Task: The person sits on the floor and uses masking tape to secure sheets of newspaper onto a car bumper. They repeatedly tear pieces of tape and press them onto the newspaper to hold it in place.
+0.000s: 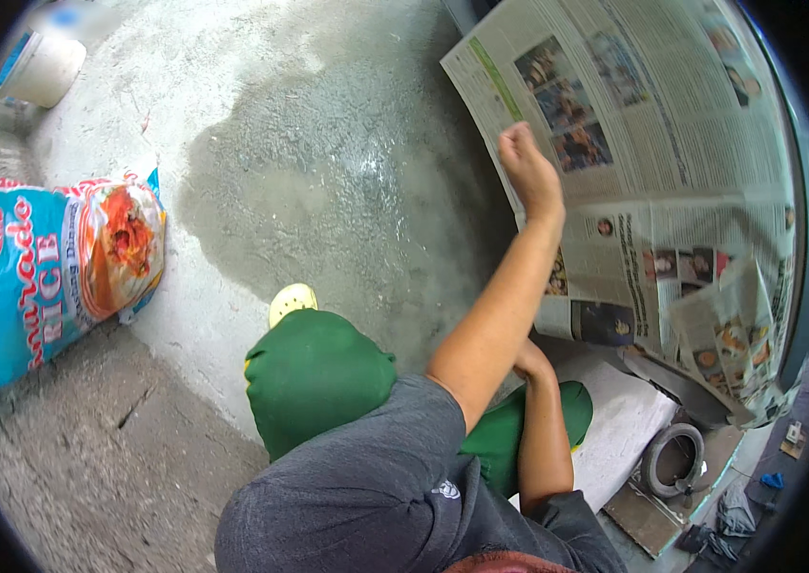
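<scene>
Large newspaper sheets (633,181) cover an upright surface on the right, and a smaller folded piece (724,334) overlaps their lower right corner. My left hand (530,177) is raised over the sheets' left edge with its fingers curled closed. Whether it grips the paper or something small, I cannot make out. Lower down, my right hand (532,363) is close to the lower left edge of the paper. My left forearm covers its fingers.
A blue rice sack (18,277) lies at the left, with a white bucket (51,69) beyond it. Wet concrete (328,181) spreads ahead. At lower right, a grey ring-shaped item (672,460) rests on a board (648,516), near scattered cloths (736,511).
</scene>
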Action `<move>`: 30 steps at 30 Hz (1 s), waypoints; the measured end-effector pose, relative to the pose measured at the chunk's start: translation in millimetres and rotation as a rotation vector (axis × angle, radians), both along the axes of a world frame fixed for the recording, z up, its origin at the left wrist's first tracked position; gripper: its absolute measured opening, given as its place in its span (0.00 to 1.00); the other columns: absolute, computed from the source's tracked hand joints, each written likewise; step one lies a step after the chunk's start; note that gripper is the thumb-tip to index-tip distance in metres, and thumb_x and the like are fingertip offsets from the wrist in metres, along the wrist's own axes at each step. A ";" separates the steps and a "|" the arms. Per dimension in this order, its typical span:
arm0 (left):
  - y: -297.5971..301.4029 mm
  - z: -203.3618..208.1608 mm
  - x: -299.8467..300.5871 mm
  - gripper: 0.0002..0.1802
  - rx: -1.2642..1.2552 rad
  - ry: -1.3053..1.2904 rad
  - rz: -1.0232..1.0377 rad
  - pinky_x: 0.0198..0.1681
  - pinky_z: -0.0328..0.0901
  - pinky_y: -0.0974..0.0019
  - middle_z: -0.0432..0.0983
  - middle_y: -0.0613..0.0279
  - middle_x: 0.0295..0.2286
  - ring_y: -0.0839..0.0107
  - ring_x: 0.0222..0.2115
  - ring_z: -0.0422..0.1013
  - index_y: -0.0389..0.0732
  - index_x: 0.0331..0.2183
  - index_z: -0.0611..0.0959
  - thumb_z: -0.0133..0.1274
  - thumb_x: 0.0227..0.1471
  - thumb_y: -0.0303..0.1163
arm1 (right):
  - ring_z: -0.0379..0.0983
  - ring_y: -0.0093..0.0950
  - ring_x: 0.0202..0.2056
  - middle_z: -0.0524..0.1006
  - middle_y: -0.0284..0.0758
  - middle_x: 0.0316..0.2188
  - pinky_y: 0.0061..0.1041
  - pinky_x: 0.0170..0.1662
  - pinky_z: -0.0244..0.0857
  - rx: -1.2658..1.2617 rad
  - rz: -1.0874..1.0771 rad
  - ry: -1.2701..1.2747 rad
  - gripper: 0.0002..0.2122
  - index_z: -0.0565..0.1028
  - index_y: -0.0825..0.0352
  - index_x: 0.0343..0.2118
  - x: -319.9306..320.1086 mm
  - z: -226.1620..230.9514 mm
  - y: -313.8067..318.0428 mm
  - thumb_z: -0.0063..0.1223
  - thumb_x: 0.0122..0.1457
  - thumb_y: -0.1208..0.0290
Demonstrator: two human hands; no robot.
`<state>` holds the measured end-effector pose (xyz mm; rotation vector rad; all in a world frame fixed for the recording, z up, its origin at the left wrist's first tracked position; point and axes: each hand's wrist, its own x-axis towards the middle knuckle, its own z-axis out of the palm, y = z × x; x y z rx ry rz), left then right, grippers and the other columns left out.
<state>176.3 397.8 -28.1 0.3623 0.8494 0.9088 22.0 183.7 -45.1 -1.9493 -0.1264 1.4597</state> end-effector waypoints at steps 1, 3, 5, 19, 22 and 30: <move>3.8 3.9 5.6 0.17 0.007 0.009 -0.014 0.50 0.63 0.65 0.73 0.64 0.41 0.72 0.42 0.68 0.38 0.46 0.78 0.46 0.70 0.41 | 0.61 0.35 0.67 0.66 0.44 0.68 0.37 0.68 0.56 -0.019 -0.010 0.004 0.33 0.66 0.76 0.67 -0.4 -1.0 4.7 0.62 0.65 0.60; 12.6 9.1 9.3 0.18 -0.025 -0.028 -0.064 0.53 0.63 0.63 0.72 0.60 0.41 0.68 0.43 0.69 0.35 0.46 0.78 0.45 0.71 0.41 | 0.61 0.35 0.67 0.67 0.44 0.67 0.36 0.68 0.57 -0.020 -0.059 0.016 0.33 0.67 0.76 0.66 -2.5 -9.5 6.1 0.64 0.63 0.61; 25.9 16.7 11.0 0.18 -0.116 -0.123 -0.122 0.54 0.63 0.62 0.71 0.58 0.43 0.66 0.45 0.68 0.34 0.46 0.78 0.45 0.71 0.41 | 0.62 0.35 0.66 0.68 0.44 0.66 0.36 0.68 0.57 0.005 -0.121 0.022 0.33 0.68 0.76 0.65 -5.6 -12.5 15.9 0.65 0.62 0.60; 62.0 -21.7 44.6 0.19 0.026 0.068 -0.263 0.54 0.62 0.60 0.73 0.55 0.43 0.65 0.47 0.68 0.33 0.47 0.76 0.46 0.69 0.40 | 0.71 0.17 0.33 0.79 0.27 0.31 0.19 0.36 0.65 -0.372 -0.051 -0.131 0.18 0.75 0.63 0.61 25.6 143.2 43.8 0.48 0.72 0.65; 75.9 -26.6 45.7 0.16 -0.110 -0.101 -0.311 0.49 0.63 0.62 0.72 0.60 0.41 0.70 0.44 0.68 0.36 0.46 0.76 0.48 0.66 0.40 | 0.74 0.20 0.37 0.80 0.31 0.38 0.24 0.42 0.71 -0.274 -0.080 -0.081 0.23 0.70 0.68 0.65 20.4 145.7 -28.1 0.53 0.71 0.64; 89.8 -72.1 74.1 0.19 0.305 0.146 -0.204 0.53 0.66 0.57 0.77 0.44 0.44 0.58 0.45 0.73 0.27 0.46 0.76 0.47 0.66 0.35 | 0.73 0.23 0.33 0.78 0.35 0.36 0.25 0.40 0.71 -0.295 -0.300 -0.007 0.40 0.64 0.76 0.66 35.0 61.3 -116.6 0.64 0.62 0.48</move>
